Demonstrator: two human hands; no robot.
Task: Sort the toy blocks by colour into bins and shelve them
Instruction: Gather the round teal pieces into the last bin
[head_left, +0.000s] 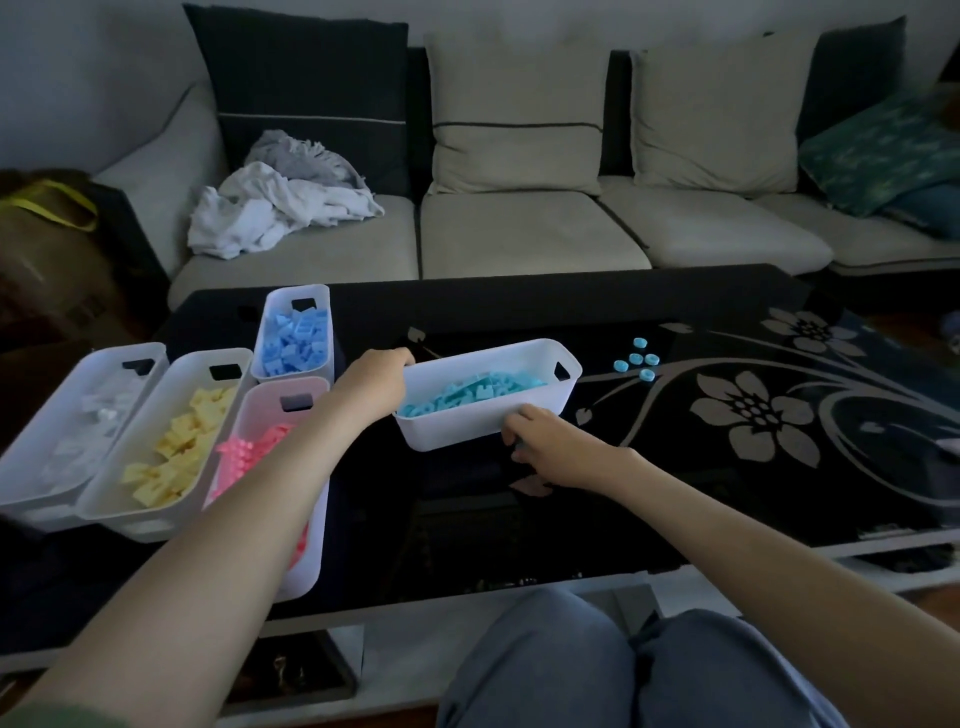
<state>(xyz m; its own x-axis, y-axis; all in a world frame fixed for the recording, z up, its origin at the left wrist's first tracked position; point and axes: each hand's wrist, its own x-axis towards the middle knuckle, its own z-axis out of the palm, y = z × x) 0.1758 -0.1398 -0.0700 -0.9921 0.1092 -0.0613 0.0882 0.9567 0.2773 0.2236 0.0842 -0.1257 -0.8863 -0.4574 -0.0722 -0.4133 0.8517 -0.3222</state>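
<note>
While the person sits at the black, flower-patterned counter (467, 519), both hands hold the turquoise-block bin (452, 431), which is near the counter's middle with the turquoise blocks (467, 397) heaped inside. The left hand (379, 384) curls over the rim at the bin's left end. The right hand (556, 449) has its fingers bent against the lower edge of the near wall. I cannot tell whether the bin is lifted off the glass. Just right of it, five round turquoise pieces (636, 359) lie loose, close together. On the left stand four more bins: the white-block bin (78, 374), the yellow-block bin (176, 374), the pink-block bin (311, 545) and, behind that, the light-blue-block bin (296, 293). Crumpled cloths (275, 208) lie on the sofa (519, 234) beyond.
</note>
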